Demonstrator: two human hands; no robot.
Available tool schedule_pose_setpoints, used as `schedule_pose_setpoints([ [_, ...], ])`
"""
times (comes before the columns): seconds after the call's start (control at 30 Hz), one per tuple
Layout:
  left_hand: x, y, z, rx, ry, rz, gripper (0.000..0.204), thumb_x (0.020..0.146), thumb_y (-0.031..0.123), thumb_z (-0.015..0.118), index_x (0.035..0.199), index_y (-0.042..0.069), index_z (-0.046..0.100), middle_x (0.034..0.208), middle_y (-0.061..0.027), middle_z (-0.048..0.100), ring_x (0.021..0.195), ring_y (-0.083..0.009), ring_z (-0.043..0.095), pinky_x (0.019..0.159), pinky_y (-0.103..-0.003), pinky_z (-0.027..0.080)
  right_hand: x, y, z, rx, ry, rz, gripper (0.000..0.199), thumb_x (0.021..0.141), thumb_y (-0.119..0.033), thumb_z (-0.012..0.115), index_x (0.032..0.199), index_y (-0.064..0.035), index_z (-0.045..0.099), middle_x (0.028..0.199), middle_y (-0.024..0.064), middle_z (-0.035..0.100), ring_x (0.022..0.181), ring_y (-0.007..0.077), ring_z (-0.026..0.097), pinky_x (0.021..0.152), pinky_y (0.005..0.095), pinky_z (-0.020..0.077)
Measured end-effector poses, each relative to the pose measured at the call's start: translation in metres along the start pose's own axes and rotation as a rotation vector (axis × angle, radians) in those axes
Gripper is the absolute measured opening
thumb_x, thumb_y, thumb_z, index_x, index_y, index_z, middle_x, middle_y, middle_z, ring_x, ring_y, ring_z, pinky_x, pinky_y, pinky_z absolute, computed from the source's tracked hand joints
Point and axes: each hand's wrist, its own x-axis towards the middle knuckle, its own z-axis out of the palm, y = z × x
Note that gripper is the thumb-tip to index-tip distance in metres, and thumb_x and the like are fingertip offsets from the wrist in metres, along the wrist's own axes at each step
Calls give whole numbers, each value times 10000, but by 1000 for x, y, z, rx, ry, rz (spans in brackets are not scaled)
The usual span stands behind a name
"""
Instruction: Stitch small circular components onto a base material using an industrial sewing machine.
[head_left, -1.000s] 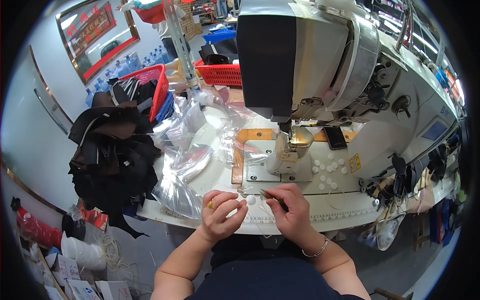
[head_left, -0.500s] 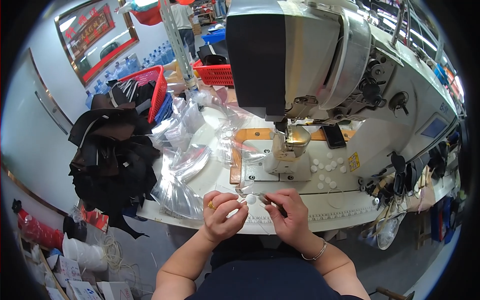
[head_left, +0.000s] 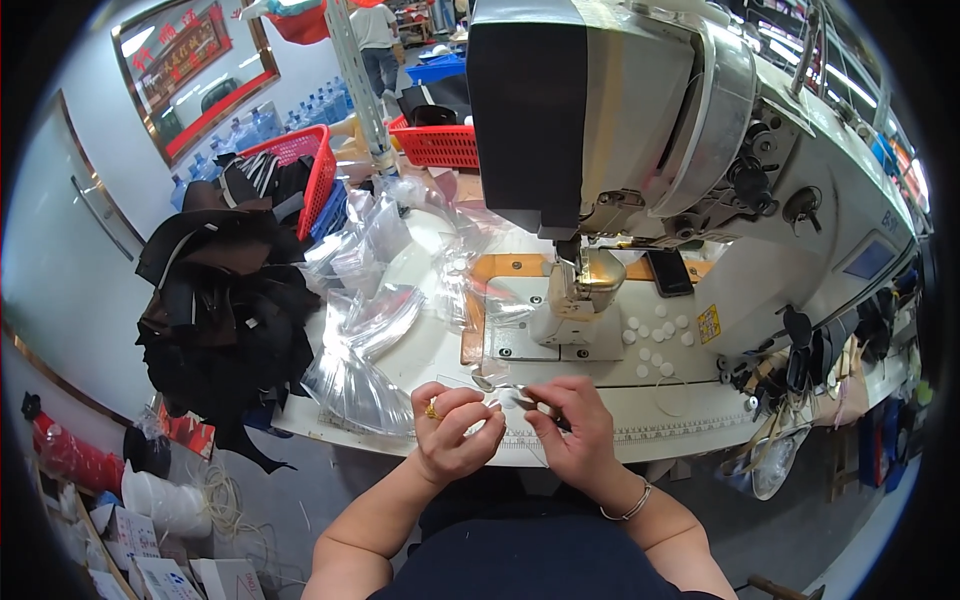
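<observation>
Close together above the front edge of the white sewing-machine table (head_left: 400, 362), my two hands face each other. My left hand (head_left: 456, 432) is closed in a pinch, its fingertips at a small white disc (head_left: 510, 399); whether they grip it is hard to see. In my right hand (head_left: 574, 430) is a slim metal tool (head_left: 530, 401), dark at one end, pointing toward the disc. Its exact kind is unclear. A shiny rounded metal piece (head_left: 484, 382) shows just beyond the fingers. Behind them stands the industrial sewing machine (head_left: 585, 300).
Several white discs (head_left: 657, 332) and a phone (head_left: 669, 273) lie right of the machine's post. Clear plastic bags (head_left: 365, 350) spread over the left side, beside a black fabric pile (head_left: 225, 320). Red baskets (head_left: 435, 145) stand behind. A ruler strip (head_left: 670, 432) runs along the front edge.
My left hand has shifted slightly right, and its fingers now cover more of the disc. The tool in my right hand has tilted a little. The background person shows more fully.
</observation>
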Motion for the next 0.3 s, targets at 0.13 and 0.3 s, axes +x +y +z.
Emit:
schedule_pose_setpoints([
  [0.13,2,-1,-4,-23,-87,-51,208,599,-21,653,756,100,589,810,6,542,685,-147,556,681,-309,384,1,8,-3,-99,-41,-103,172,755,-32,631,919,-47,584,822,97,550,667,210,566,528,278,468],
  [0.3,29,-67,-33,-310,-103,-869,161,746,9,594,894,71,583,869,-58,638,768,-201,610,668,-294,470,-13,46,-34,-375,-40,45,191,764,-32,619,946,-52,564,895,116,540,713,230,583,583,284,507],
])
